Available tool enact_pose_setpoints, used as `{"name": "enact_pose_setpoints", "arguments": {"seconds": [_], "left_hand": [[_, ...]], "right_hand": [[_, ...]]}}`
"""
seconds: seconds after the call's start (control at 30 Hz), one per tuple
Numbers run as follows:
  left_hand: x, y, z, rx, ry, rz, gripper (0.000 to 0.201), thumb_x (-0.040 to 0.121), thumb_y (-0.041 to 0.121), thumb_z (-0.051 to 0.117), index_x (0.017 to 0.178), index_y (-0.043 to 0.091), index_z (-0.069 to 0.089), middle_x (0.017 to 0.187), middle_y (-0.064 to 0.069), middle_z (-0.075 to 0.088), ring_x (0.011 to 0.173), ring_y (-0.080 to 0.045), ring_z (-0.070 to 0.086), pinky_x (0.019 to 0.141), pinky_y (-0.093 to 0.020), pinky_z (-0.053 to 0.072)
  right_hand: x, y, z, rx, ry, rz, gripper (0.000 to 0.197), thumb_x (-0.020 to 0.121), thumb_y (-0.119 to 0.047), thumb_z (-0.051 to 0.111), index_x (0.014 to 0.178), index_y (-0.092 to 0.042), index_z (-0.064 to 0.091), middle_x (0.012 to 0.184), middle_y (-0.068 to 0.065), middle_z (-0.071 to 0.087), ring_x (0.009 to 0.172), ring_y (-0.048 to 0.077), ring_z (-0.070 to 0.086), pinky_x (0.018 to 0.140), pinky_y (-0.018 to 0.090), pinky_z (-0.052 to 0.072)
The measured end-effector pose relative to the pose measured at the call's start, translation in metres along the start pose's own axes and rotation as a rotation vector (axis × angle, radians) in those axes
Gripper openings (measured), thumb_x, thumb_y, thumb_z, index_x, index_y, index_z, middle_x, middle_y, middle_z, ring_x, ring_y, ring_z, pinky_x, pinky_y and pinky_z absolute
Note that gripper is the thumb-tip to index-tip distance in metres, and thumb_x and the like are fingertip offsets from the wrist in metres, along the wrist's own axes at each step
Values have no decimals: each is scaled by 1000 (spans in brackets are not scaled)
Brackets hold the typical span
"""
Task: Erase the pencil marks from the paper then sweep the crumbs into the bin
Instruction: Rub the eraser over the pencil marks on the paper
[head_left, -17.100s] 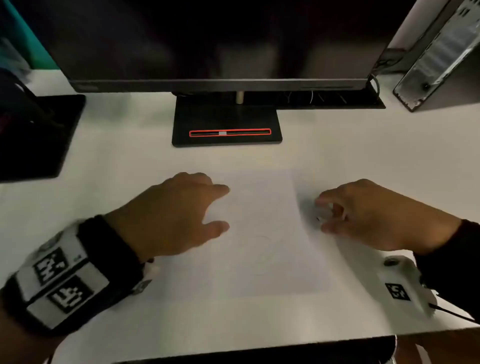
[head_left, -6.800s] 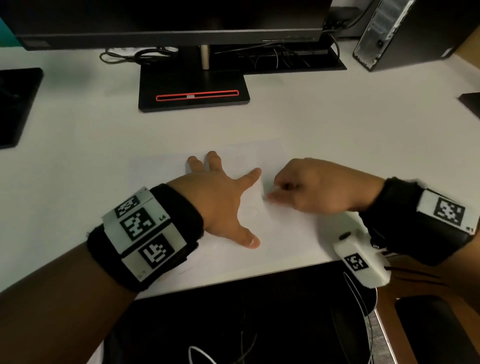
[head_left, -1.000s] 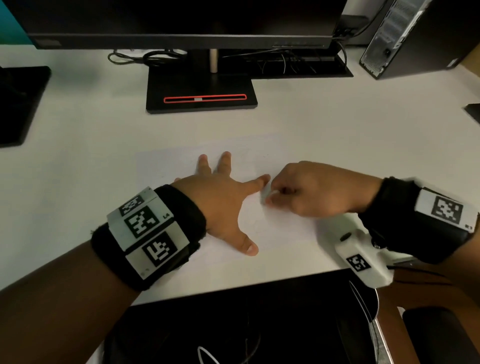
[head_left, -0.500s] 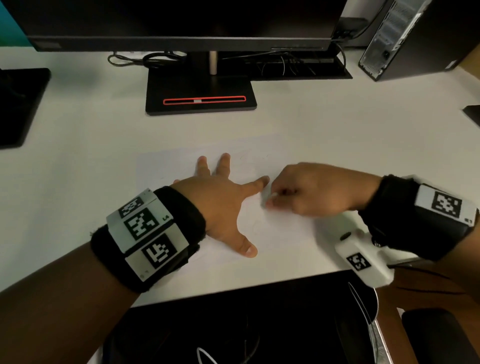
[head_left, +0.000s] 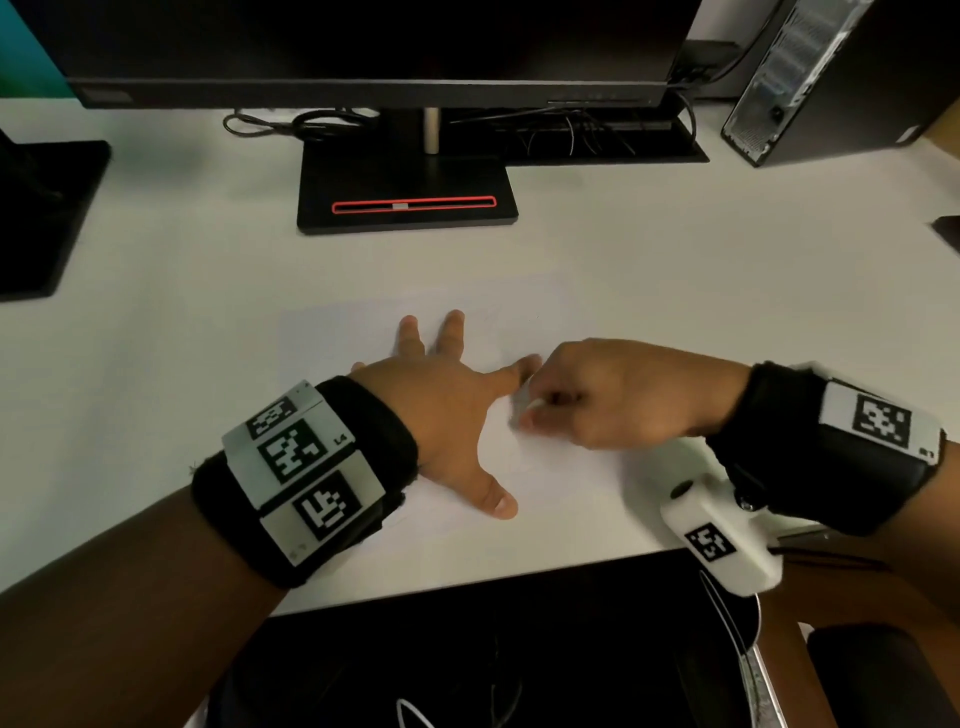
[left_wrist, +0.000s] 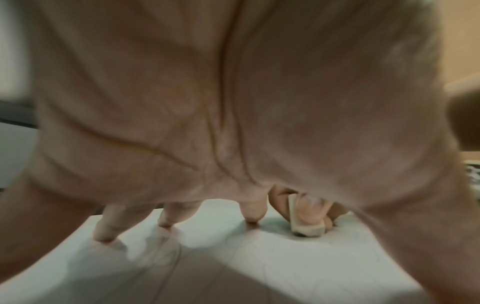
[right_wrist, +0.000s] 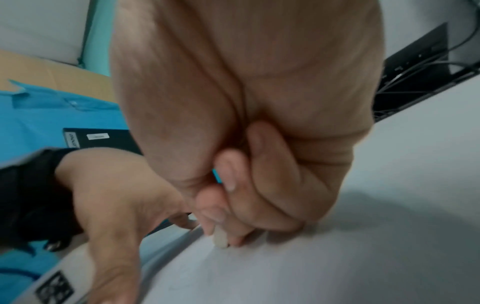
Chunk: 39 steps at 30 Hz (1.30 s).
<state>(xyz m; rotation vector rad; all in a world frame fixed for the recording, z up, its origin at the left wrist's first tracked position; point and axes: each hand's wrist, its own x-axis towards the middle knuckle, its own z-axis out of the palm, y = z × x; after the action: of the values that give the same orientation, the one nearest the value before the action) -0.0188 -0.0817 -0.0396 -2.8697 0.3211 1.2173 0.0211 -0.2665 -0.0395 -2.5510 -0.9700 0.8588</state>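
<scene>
A white sheet of paper (head_left: 337, 338) lies on the white desk, near its front edge. My left hand (head_left: 447, 405) lies flat on the paper with fingers spread, pressing it down. Just right of it, my right hand (head_left: 597, 400) pinches a small white eraser (head_left: 535, 405) and holds its end against the paper. The eraser (left_wrist: 306, 222) shows clearly in the left wrist view, tip on the sheet, and its pale tip (right_wrist: 221, 239) peeks below the curled right fingers. Faint pencil lines (left_wrist: 363, 244) remain near the eraser. No bin is in view.
A monitor on a black stand (head_left: 408, 202) stands behind the paper, with cables (head_left: 296, 124) beside it. A computer tower (head_left: 831, 78) stands at the back right, a black base (head_left: 41, 208) at the left. The desk's front edge (head_left: 519, 577) runs just below my hands.
The right hand has shifted slightly with the eraser, rubbing in place beside the left index finger. The left hand stays flat on the paper.
</scene>
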Motion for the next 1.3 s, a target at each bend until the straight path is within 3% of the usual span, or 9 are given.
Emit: {"name": "enact_pose_setpoints", "arguments": {"seconds": [0.17,0.27,0.43,0.57,0.73,0.87,1.0,1.13,1.3], "left_hand": [[0,0,0,14,17,-8,139,53,84,73,137,59,-35,156,-5,-41,145,-45,-29,111,-70,25],[1,0,1,15,19,-12,146,52,83,74,139,51,-39,156,-4,-41,145,-45,-27,111,-71,25],[-1,-1,1,14,23,-20,152,52,83,75,148,37,-34,158,-4,-39,146,-44,-27,113,-69,23],[0,0,-1,7,14,-23,155,52,82,75,150,29,-32,158,-3,-39,145,-44,-28,114,-67,23],[0,-1,1,10,31,-24,157,52,83,75,152,22,-30,159,-3,-37,146,-43,-27,115,-66,24],[0,-2,1,7,31,-21,158,51,84,75,152,20,-29,159,-4,-37,146,-43,-27,115,-65,25],[-1,-1,1,13,32,-21,156,53,84,74,153,20,-28,159,-3,-37,146,-43,-27,115,-66,24],[-2,-3,2,11,34,-14,156,52,84,73,153,20,-27,159,-3,-37,146,-42,-27,115,-65,24],[-2,-4,3,7,44,-8,156,53,84,74,153,20,-27,159,-3,-36,146,-41,-27,116,-65,23]], "right_hand": [[4,10,-9,-49,109,65,46,100,-39,53,65,-9,50,57,0,47,52,15,39,58,32,36],[1,2,-1,-34,6,15,47,100,-43,54,64,-13,49,57,-2,46,52,13,40,56,29,38],[6,10,-14,-46,134,109,47,100,-40,55,65,-9,50,60,2,48,55,16,41,58,32,37],[5,3,-4,-40,46,53,49,100,-44,54,62,-13,47,57,-2,45,53,15,40,57,32,38],[8,7,-14,-20,126,127,47,99,-37,56,62,-11,45,58,0,43,53,16,37,56,31,34],[8,0,-7,-28,29,53,50,100,-43,55,63,-11,46,59,0,43,53,14,36,56,31,36],[11,7,-17,-14,128,124,47,100,-38,56,64,-9,48,60,2,44,55,17,38,59,33,36],[11,-2,-8,-34,32,46,51,100,-44,54,66,-8,51,59,0,45,53,13,38,56,30,37],[18,4,-16,-7,107,91,48,100,-40,55,65,-8,49,62,4,45,57,18,38,60,37,38]]}}
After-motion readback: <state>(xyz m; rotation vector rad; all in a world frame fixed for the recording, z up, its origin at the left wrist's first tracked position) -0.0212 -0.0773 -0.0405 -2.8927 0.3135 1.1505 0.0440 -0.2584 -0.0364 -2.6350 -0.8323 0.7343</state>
